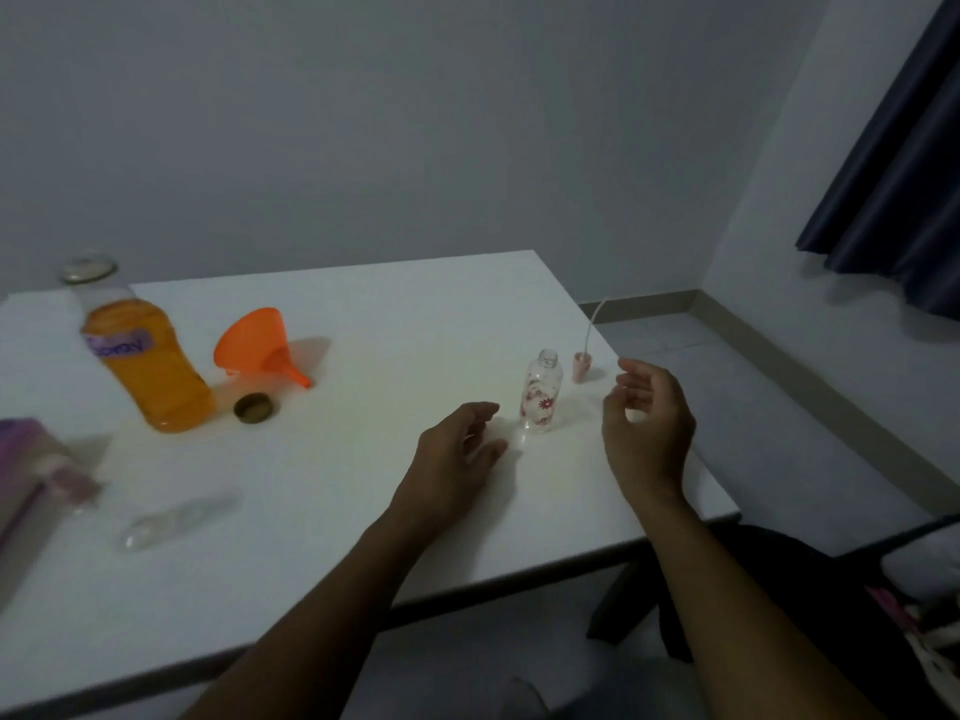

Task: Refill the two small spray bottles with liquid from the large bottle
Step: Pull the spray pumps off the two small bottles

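Small clear plastic spray bottle printed with red flowers (541, 392), uncapped and upright near the right edge of the white tabletop (363, 485), standing between the two hands; its pink spray head with a pale dip tube (583, 363) stands just behind it to the right; a second small clear bottle (179, 519), blurred, lies on its side at front left, well apart; large clear bottle of orange liquid (148, 366) with a purple label, open at the mouth, stands at far left, with its dark round cap (253, 408) on the tabletop beside it and an orange plastic funnel (260, 345) lying on its side just behind the cap; a blurred purple object (31, 475) sits at the left margin; left hand (457, 449) low over the tabletop just left of the flowered bottle, grip released, fingers loosely curled, holding nothing; right hand (647, 423) raised just right of the bottle, grip likewise slack and empty. Judged step: bottle opened, filling not yet begun. To do it well, seat the funnel spout squarely in the narrow neck, steady the light bottle with one hand, and tip the large bottle slowly; a fast pour would likely overflow the funnel or topple the small bottle.
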`<state>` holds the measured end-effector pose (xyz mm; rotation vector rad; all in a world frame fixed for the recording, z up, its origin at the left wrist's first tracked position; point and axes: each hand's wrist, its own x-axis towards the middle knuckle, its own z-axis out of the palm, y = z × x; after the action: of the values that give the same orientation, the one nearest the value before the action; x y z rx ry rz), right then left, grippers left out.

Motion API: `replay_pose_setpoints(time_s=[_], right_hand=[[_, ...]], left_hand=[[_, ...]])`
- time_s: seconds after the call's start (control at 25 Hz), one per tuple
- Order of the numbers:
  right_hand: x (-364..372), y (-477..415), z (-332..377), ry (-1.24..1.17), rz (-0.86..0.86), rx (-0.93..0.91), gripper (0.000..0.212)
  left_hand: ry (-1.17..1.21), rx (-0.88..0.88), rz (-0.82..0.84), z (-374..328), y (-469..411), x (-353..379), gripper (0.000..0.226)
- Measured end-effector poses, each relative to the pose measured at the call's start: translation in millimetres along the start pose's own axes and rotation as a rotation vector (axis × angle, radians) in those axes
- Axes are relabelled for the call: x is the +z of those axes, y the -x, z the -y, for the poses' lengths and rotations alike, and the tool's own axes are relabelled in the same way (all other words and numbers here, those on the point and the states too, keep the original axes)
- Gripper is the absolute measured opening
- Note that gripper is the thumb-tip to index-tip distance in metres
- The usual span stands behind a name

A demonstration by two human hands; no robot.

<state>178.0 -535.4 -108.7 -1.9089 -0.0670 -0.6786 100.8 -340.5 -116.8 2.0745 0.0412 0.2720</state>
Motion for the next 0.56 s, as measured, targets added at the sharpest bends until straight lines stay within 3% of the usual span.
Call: replay_pose_setpoints(time_s=[0.12, 0.28, 0.44, 0.56], right_hand=[[-16, 32, 26, 0.016, 0.049, -0.253, 0.023], [-5, 74, 61, 0.0, 0.315, -0.551, 0.023], [46, 118, 92, 0.082, 0.802, -0.575, 0.037], [86, 141, 105, 0.316, 1.059, -0.558, 0.053]], left_hand=[[-0.018, -0.022, -0.108, 1, 46, -31, 0.029], [-0.119, -0.073, -0.314, 15, 100, -84, 0.023], [-0.133, -0.265, -0.563, 34, 157, -146, 0.02], [-0.053, -0.483, -0.698, 59, 179, -184, 0.039]])
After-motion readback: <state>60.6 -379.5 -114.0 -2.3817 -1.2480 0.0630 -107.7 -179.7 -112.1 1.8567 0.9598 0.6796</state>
